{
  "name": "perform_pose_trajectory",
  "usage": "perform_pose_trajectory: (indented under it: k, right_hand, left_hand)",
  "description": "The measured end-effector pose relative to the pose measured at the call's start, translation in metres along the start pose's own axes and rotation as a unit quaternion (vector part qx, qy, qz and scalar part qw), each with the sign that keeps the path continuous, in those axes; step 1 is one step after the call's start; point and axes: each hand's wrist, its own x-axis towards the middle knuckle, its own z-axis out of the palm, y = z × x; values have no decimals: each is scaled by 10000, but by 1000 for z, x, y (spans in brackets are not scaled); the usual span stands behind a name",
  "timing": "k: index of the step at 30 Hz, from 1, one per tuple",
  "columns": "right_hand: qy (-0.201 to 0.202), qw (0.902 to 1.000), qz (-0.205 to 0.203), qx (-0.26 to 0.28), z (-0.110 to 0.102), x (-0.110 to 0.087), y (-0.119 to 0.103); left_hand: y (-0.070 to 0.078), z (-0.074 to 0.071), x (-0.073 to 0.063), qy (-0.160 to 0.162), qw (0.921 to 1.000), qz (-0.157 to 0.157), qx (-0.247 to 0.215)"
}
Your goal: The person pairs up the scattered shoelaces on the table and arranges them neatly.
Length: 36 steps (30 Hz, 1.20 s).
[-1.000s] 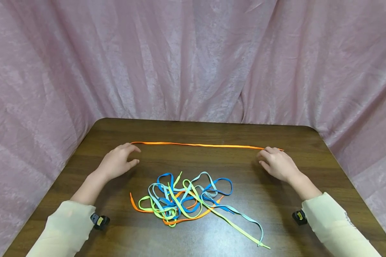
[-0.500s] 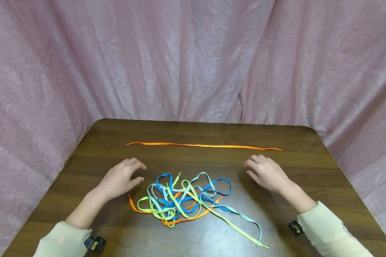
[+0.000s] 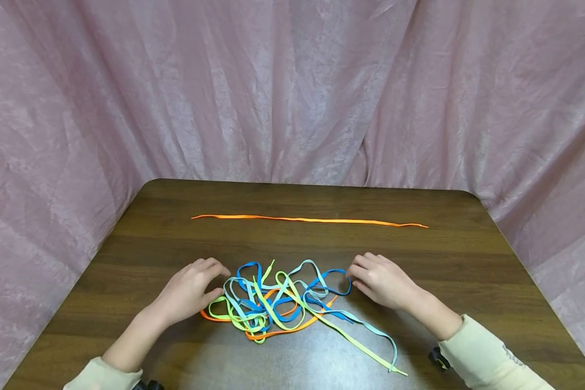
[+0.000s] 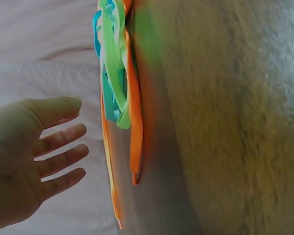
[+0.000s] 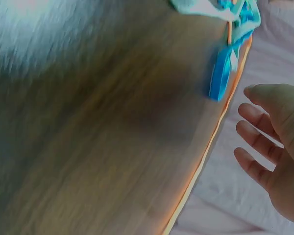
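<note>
Left hand [image 3: 191, 291] and right hand [image 3: 384, 281], both relaxed, half-spread and holding nothing, flank tangled laces [image 3: 258, 323] (blue, green, orange) on the wood-grained surface [image 3: 448, 244] between them; beyond both hands, a straight orange lace [image 3: 317, 220] stretches crosswise.

Tabletop [image 3: 468, 244]: dark brown, wood-grained, far corners rounded, pale glare on the near middle. Velvet curtain [image 3: 292, 92]: dusty pink, with a soft sheen, hanging in loose vertical folds behind the tabletop and along both sides.
</note>
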Motion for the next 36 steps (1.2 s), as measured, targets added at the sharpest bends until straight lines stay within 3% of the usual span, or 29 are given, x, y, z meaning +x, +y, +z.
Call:
perform_pose_trajectory:
  k: [9, 17, 31, 36]
  right_hand:
    - [-279, 9983, -503, 124, 9, 10, -22]
    - [-290, 9966, -760, 91, 20, 16, -37]
    - [-479, 9967, -623, -196, 24, 19, -44]
    - [-345, 9970, -633, -279, 16, 21, -45]
  left_hand:
    - [9, -2, -1, 14, 10000, 14, -14]
    - [22, 7, -1, 37, 9996, 265, 70]
    - [52, 21, 15, -154, 9966, 813, 13]
    - [65, 25, 24, -174, 9950, 974, 156]
